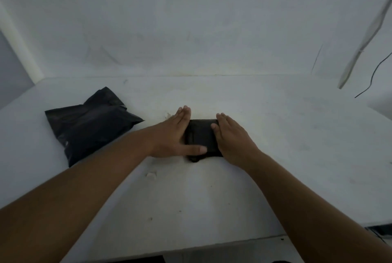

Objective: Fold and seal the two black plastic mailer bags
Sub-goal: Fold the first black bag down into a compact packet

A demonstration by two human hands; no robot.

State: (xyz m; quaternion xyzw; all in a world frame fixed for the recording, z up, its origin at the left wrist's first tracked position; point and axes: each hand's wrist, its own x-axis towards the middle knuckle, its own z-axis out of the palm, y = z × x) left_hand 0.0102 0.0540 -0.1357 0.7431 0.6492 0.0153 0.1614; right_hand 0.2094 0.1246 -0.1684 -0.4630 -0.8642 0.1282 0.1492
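At the centre of the frame, a small folded black plastic mailer bag [201, 136] lies on the white table [275, 135], pressed between two flat hands. The left hand [172, 134] covers its left edge, thumb laid across the near part; the right hand [232, 138] covers its right side. Both palms are spread flat, gripping nothing. The bag's sides are hidden beneath them. A larger crumpled black plastic mailer bag [91, 124] sits at left, apart.
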